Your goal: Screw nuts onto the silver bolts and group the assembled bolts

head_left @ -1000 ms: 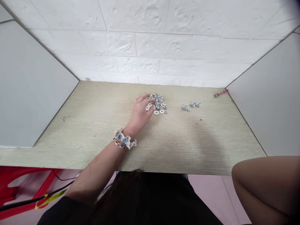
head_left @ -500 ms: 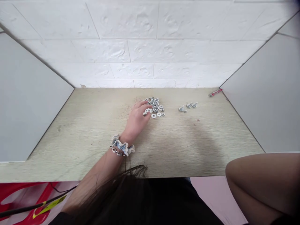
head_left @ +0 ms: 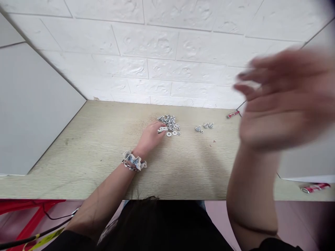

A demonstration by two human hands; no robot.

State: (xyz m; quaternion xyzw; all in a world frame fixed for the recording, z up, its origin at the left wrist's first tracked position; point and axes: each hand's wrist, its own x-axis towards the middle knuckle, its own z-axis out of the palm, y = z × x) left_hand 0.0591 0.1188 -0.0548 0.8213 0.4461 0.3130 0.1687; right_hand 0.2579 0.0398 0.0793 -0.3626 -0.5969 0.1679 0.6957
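My left hand (head_left: pixel 150 136) rests on the table at the near left of a pile of bolts (head_left: pixel 169 122). Its thumb and fingers are apart beside some flat washers (head_left: pixel 163 129), and I see nothing gripped. More washers and small nuts (head_left: pixel 179 133) lie along the pile's near right side. My right hand (head_left: pixel 282 101) is raised high at the right, close to the camera and smeared by motion. Its fingers look bent, but whether they hold anything cannot be made out.
Right of the pile stand a few bolts with washers on them (head_left: pixel 208 126) and a loose nut (head_left: pixel 202 131). A red battery (head_left: pixel 232 114) lies by the right panel, another red battery (head_left: pixel 315 188) near the front right edge. A white brick-patterned wall (head_left: pixel 162 66) closes the back.
My right hand has come up into view at the right; before, only that arm's bent part showed. My left hand stays by the pile, its fingers drawn back slightly. The view has shifted and tilted.
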